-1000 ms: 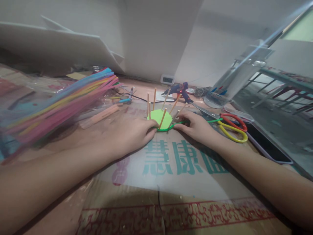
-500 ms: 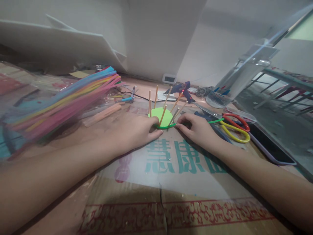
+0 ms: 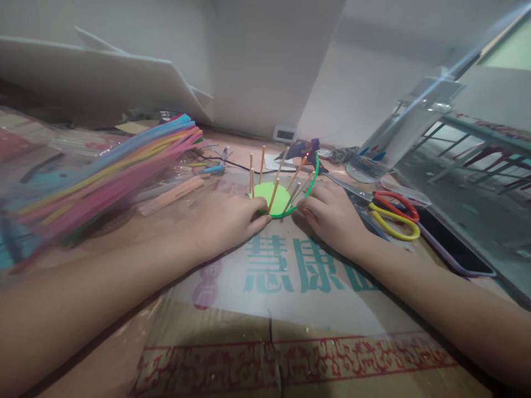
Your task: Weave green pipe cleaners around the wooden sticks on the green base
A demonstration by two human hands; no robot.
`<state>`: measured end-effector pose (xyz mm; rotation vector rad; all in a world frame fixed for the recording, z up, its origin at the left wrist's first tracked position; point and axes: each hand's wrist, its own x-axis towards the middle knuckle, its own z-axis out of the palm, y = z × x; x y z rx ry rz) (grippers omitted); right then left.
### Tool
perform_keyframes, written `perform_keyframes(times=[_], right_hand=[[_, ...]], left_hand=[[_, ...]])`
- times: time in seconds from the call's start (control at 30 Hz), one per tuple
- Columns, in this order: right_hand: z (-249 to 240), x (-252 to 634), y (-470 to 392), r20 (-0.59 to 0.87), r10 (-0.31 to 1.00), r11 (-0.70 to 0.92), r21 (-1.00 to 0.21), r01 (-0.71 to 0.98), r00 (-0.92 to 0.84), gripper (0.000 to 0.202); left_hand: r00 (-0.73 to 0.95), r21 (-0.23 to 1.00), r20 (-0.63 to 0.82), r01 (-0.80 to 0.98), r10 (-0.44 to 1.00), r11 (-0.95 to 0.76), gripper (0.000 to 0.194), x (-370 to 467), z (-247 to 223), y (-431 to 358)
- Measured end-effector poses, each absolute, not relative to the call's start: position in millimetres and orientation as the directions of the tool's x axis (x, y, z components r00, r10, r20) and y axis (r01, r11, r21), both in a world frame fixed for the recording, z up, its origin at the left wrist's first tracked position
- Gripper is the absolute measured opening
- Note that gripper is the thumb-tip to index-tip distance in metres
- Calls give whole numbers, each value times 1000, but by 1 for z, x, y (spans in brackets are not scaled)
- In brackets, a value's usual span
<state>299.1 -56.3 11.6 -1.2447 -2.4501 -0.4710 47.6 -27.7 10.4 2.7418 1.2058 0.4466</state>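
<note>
A bright green disc [image 3: 271, 194] lies mid-table with several thin wooden sticks [image 3: 274, 193] standing around its edge. A green pipe cleaner [image 3: 317, 170] runs along the disc's near edge, then curves up and back on the right. My left hand [image 3: 236, 221] pinches the strip against the disc's near left edge between thumb and finger. On the right side my right hand [image 3: 329, 215] has its fingers closed on the same strip, close to the disc.
Bundled coloured pipe cleaners [image 3: 120, 177] lie at left. Behind the disc are a glue gun [image 3: 305, 152] and a small white device [image 3: 284, 134]. Scissors [image 3: 396, 215], a phone [image 3: 454, 243] and a clear plastic container [image 3: 390, 138] are at right. Printed sheeting [image 3: 265, 326] covers the front.
The strip's free end, earlier stretched out to the right past my right hand, now curves upward behind it. My right hand has turned slightly, its fingers still closed. My left hand keeps its hold.
</note>
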Motion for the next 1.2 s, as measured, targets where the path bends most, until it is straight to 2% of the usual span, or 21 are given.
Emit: perform_keyframes(times=[0.07,0.17,0.3,0.47,0.77,0.83,0.93,1.07,1.2], right_hand=[[12,298,-61,418,677,614,133,778,-606,24],[11,296,-68,449,638,687,37,726,-626,19],[9,297,-68,432,693,672,-96,734,-577,14],[7,297,-58,366,730,637,-57,769,-578,16],[3,298,-52,413,785,531,-68,845,-461,8],[2,298,-50,425,809,492,-112,864,-406,4],[2,300,-47,425,842,453,-222,864,-332,8],[4,299,-43,410,858,469,-378,798,-310,4],[7,297,-43,393,878,443,-458,771,-271,5]], left_hand=[[641,216,219,704,736,-677,35,48,11,-28],[643,208,212,706,736,-677,35,48,11,-28],[651,176,222,706,726,-686,34,48,9,-27],[656,149,233,706,718,-693,33,47,6,-26],[649,153,210,717,731,-680,33,47,9,-26],[650,150,213,716,729,-682,32,47,8,-26],[654,157,224,708,723,-689,32,47,7,-25],[647,158,226,713,728,-683,33,47,6,-25],[640,167,217,720,737,-674,35,47,6,-26]])
